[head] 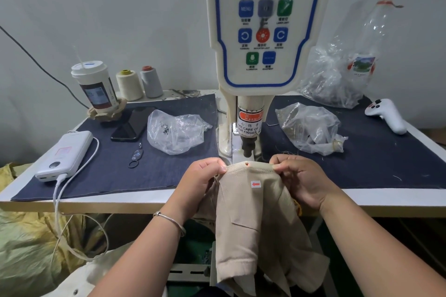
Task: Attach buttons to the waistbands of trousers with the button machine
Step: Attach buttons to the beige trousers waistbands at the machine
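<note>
Counts: 2 hands – left (205, 179), right (298, 179) – both pinching 1 pr beige trousers (251, 219). 1 button machine (263, 31) at 12 o'clock. 2 thread cones (129, 84) (150, 81) at 10. 1 lidded cup (95, 87). 1 phone (132, 124). 1 power bank (65, 155) at 9. 3 clear plastic bags (176, 131) (311, 125) (330, 75). 1 plastic bottle (372, 38) at 2. 1 white controller (386, 116). 1 surface (96, 204).

Both hands, the left hand (202, 177) and the right hand (298, 176), pinch the beige trousers (253, 212) at the waistband. A red dot (246, 164) lies on the waistband, just near of the button machine (261, 55) head.
</note>
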`<state>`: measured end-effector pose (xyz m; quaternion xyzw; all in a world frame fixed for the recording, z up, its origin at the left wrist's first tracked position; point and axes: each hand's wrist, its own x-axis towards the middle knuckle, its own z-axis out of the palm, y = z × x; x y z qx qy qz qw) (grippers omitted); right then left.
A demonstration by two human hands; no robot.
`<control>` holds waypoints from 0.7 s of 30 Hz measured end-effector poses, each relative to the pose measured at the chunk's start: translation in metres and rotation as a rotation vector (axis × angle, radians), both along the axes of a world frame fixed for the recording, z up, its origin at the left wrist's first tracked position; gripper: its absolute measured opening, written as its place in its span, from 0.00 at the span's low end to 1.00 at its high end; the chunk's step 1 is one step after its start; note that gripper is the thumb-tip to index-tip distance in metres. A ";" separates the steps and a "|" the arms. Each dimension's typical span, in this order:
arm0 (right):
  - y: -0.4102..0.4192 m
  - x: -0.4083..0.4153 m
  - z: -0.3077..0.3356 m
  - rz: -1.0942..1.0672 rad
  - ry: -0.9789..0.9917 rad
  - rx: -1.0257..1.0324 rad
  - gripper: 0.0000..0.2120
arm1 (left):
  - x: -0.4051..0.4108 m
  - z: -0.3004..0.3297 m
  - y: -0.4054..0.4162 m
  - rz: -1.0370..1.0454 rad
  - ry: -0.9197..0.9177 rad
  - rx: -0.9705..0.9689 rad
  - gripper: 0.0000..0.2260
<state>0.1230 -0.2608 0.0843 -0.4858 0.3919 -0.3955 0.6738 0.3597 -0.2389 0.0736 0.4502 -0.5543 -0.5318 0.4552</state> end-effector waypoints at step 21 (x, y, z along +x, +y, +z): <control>0.112 0.005 0.103 0.290 0.242 -0.445 0.02 | -0.010 0.111 0.087 -0.365 -0.503 0.099 0.13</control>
